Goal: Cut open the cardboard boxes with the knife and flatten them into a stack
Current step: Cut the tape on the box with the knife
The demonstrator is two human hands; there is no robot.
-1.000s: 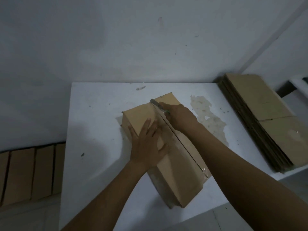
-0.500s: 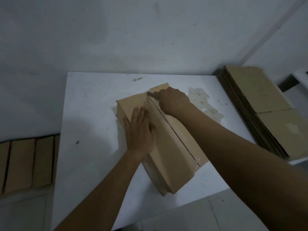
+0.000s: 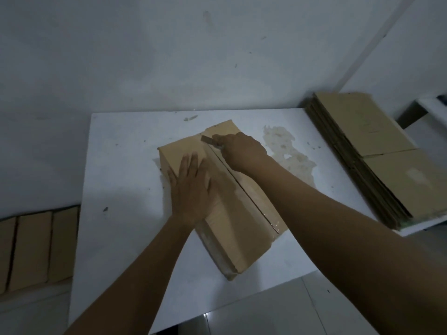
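1. A long brown cardboard box (image 3: 242, 233) lies at a slant on a white rectangular table (image 3: 121, 165). Its far end points toward the pale wall (image 3: 169, 68).
2. The left hand (image 3: 193, 189) lies flat on top of the cardboard box, just left of its centre seam (image 3: 244, 194). The fingers are straight and close together, pointing toward the box's far end, and the palm presses on the left flap.
3. The right hand (image 3: 242, 151) sits at the far end of the box, on the right side of the seam. Its fingers are curled round a slim grey knife (image 3: 208, 139).
4. The knife's end sticks out beyond the knuckles and lies over the seam close to the box's far edge. The blade tip is hidden.
5. The seam shows as a dark line running from the right hand to the box's near end, where clear tape glints.
6. Well to the right of the box lies a stack (image 3: 377, 151) of flattened brown cardboard sheets.
7. Just right of the box's far end, a pale blotchy stain (image 3: 285, 151) marks the table.
8. Left of the box, below the table's edge, brown boxes (image 3: 33, 247) stand side by side.
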